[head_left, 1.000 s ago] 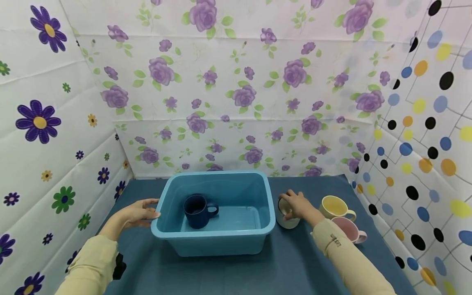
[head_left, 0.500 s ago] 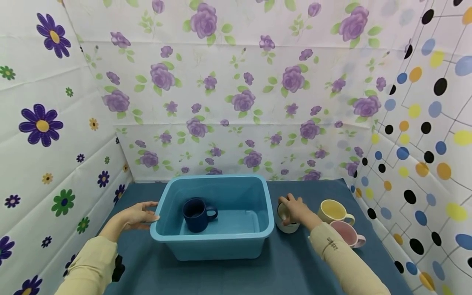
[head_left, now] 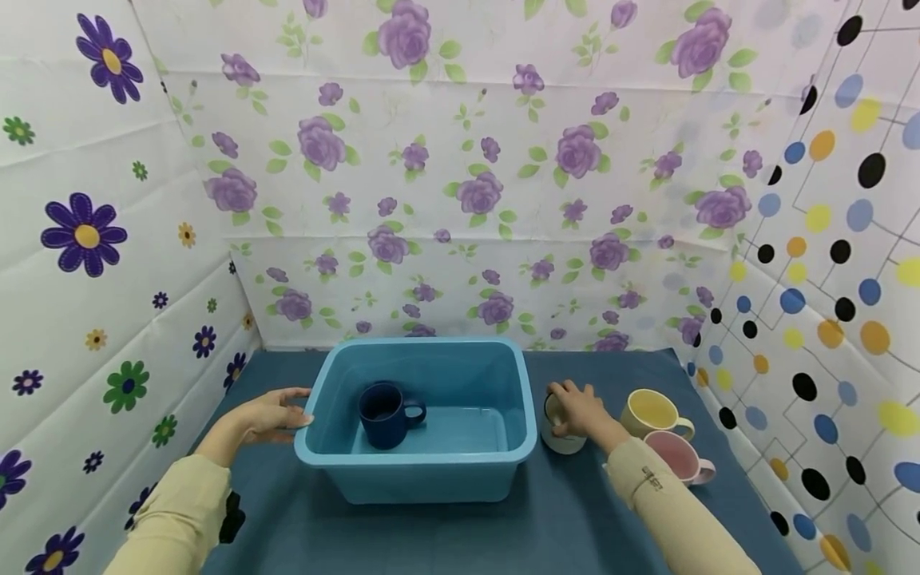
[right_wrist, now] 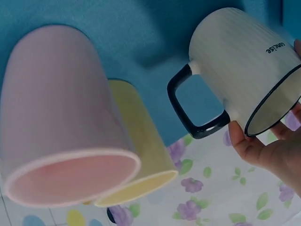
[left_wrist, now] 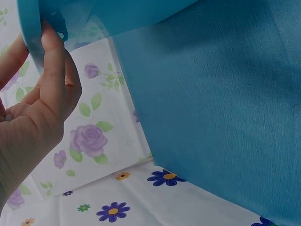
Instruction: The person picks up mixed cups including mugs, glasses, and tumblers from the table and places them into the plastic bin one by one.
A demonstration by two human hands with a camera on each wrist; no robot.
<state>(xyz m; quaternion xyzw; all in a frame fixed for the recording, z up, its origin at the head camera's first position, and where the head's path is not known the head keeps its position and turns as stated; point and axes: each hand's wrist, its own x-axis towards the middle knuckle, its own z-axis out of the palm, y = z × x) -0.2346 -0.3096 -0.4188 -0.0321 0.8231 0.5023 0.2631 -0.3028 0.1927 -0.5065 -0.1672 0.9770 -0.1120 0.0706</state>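
Observation:
A light blue plastic tub (head_left: 417, 479) stands on the table with a dark blue mug (head_left: 383, 415) upright inside its left part. At the tub's left rim, my left hand (head_left: 269, 417) pinches the edge, thumb on top and fingers beneath, as the left wrist view shows. To the right of the tub is a white mug (right_wrist: 235, 61) with a dark rim, dark handle and small lettering. My right hand (head_left: 577, 411) holds this mug by its rim from above, covering part of its mouth in the head view.
A yellow mug (head_left: 650, 411) and a pink mug (head_left: 676, 455) stand close together to the right, partly under the right forearm. Flowered and dotted sheets (head_left: 474, 263) wall the blue tabletop (head_left: 431, 543) at the back and sides.

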